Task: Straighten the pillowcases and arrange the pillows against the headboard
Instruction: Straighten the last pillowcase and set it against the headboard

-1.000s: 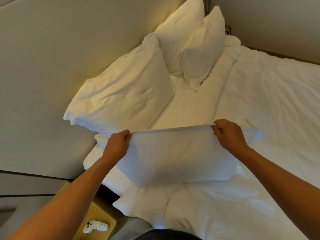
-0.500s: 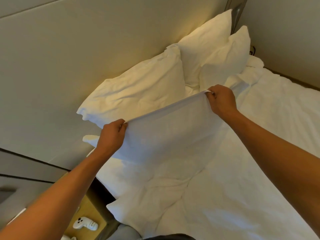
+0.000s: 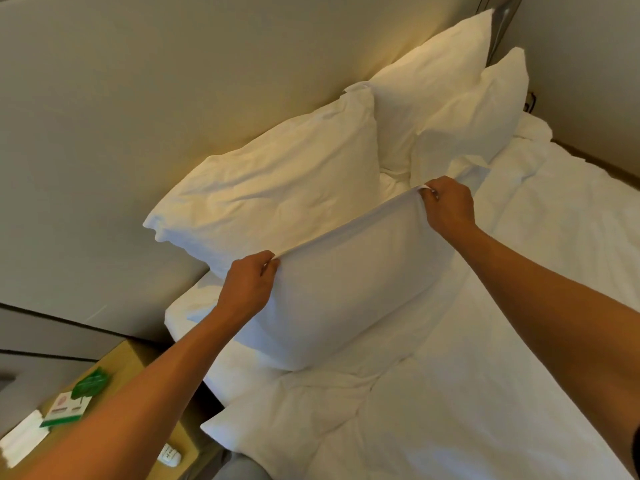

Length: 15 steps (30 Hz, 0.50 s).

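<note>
Here, left hand [image 3: 247, 285] and right hand [image 3: 448, 206] pinch the pillow [image 3: 346, 292]; card [image 3: 65, 410] writing unreadable.

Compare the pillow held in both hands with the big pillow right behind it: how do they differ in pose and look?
The held pillow stands on the bed, pinched at its top corners by the left hand and right hand; the big pillow leans untouched on the headboard. The held one looks smooth, the big one creased. Both are white.
</note>
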Available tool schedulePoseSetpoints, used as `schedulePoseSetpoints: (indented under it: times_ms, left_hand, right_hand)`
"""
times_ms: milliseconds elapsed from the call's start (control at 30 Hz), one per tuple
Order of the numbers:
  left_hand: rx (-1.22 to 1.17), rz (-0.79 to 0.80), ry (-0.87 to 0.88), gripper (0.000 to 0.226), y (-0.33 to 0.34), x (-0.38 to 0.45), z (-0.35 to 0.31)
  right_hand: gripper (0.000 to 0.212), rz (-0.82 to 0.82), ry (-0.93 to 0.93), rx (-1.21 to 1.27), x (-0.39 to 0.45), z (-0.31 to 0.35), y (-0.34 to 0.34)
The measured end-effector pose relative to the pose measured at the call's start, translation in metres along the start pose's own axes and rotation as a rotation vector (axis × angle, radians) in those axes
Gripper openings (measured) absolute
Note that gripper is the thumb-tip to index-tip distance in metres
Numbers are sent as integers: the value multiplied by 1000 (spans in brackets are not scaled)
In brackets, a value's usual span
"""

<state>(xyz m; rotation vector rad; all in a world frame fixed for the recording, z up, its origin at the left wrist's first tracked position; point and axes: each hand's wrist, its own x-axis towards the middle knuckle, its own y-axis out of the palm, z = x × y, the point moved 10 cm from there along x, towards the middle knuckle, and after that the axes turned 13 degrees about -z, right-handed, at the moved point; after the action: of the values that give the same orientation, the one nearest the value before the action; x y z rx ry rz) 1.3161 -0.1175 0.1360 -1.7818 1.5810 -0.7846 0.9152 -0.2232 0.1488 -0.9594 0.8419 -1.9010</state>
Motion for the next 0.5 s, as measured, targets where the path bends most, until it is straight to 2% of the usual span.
schedulePoseSetpoints:
  times_ms: [200,400,500]
  left_hand:
    - [-40,-37,-16,36,-9,8,1]
    - [11,93,-67,37,36,-3,24]
    - [-19,144,-82,33,53,-13,24]
  right_hand:
    - [33,-18,-35,9,27,11,2]
    - [34,134,17,-83,2,-20,47]
    - [37,138,79,-92,-17,-44,51]
